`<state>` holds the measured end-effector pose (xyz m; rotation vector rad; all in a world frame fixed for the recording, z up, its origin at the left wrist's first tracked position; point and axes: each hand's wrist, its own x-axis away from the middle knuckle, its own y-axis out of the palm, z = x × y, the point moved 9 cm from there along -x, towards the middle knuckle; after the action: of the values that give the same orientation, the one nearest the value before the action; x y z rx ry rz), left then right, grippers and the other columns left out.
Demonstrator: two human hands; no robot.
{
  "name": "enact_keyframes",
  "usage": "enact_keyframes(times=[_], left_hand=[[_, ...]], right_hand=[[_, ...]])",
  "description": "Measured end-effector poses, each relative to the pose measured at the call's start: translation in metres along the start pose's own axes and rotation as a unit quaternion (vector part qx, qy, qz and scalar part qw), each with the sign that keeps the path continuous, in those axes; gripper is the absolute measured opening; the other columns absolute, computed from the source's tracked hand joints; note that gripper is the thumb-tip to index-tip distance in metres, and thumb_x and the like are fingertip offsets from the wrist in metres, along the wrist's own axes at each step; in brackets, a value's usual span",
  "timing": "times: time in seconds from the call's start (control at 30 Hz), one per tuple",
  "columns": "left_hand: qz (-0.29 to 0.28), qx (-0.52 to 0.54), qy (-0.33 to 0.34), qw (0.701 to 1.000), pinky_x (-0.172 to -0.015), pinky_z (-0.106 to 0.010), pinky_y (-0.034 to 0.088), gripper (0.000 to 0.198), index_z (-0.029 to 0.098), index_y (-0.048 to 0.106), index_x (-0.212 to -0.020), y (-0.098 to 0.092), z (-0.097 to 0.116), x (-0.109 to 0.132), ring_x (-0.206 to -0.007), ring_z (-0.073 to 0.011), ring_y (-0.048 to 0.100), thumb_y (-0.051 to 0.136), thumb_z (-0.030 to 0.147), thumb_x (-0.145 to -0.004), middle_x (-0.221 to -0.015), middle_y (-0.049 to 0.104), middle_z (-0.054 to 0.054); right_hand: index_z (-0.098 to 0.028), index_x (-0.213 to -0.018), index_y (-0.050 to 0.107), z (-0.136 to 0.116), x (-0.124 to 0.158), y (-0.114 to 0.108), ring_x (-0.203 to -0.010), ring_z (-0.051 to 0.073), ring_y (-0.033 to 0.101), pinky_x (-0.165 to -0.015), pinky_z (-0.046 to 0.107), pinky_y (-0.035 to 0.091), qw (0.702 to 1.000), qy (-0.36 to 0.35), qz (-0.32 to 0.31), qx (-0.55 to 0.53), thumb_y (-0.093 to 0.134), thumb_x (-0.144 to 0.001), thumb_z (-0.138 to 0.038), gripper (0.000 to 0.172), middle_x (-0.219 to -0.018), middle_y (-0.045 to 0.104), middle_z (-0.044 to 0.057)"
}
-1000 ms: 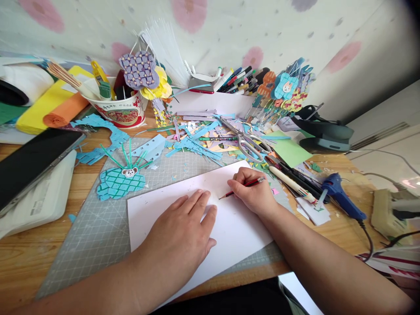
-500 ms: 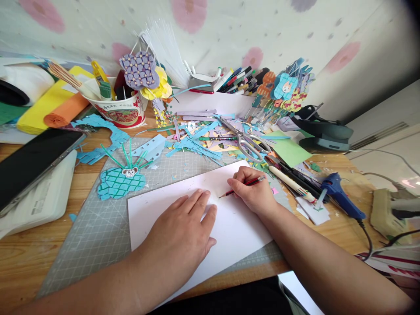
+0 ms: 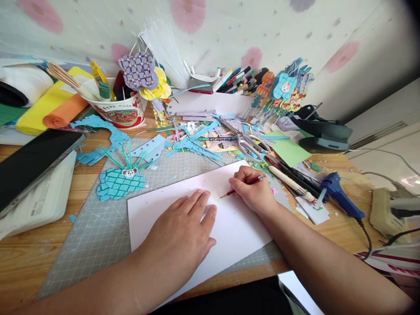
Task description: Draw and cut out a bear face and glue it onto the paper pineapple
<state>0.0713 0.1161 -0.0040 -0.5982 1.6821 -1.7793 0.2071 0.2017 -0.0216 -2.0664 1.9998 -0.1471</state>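
A large white sheet of paper lies at a slant on the grey cutting mat. My left hand rests flat on the sheet with its fingers stretched out. In my right hand is a red and black pencil, pinched between thumb and fingers, its tip on or just over the paper. Faint pencil marks show near the tip. Left of the sheet lies a blue paper craft with a green lattice, green strips on top and a small bear face.
Paper scraps and scissors lie behind the sheet. To the right are pens, a blue glue gun and a power strip. A phone and a paper tub of tools stand at left.
The pencil tip and my right hand have shifted very slightly to the right over the paper. My left hand stays in place.
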Motion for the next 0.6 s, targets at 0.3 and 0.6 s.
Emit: enact_keyframes(times=[0.3, 0.6], left_hand=[[-0.006, -0.001, -0.005, 1.0, -0.1, -0.052, 0.051, 0.051, 0.012, 0.066, -0.123, 0.0003, -0.0002, -0.0006, -0.127, -0.0368, 0.054, 0.075, 0.038, -0.08, -0.14, 0.053, -0.023], [-0.008, -0.009, -0.007, 1.0, -0.101, -0.05, 0.051, 0.05, 0.014, 0.066, -0.122, 0.002, -0.0011, -0.0008, -0.127, -0.0356, 0.055, 0.075, 0.039, -0.08, -0.14, 0.054, -0.022]], right_hand=[[-0.024, -0.052, 0.042, 0.002, -0.0015, -0.0019, -0.043, 0.011, 0.04, -0.046, 0.026, 0.032, 1.0, -0.004, 0.016, -0.009, 0.062, -0.072, -0.022, 0.029, -0.044, 0.047, -0.006], [-0.024, -0.051, 0.042, -0.0019, -0.0019, -0.0013, -0.041, 0.011, 0.045, -0.045, 0.025, 0.035, 1.0, -0.006, 0.023, -0.015, 0.063, -0.072, -0.023, 0.029, -0.044, 0.048, -0.006]])
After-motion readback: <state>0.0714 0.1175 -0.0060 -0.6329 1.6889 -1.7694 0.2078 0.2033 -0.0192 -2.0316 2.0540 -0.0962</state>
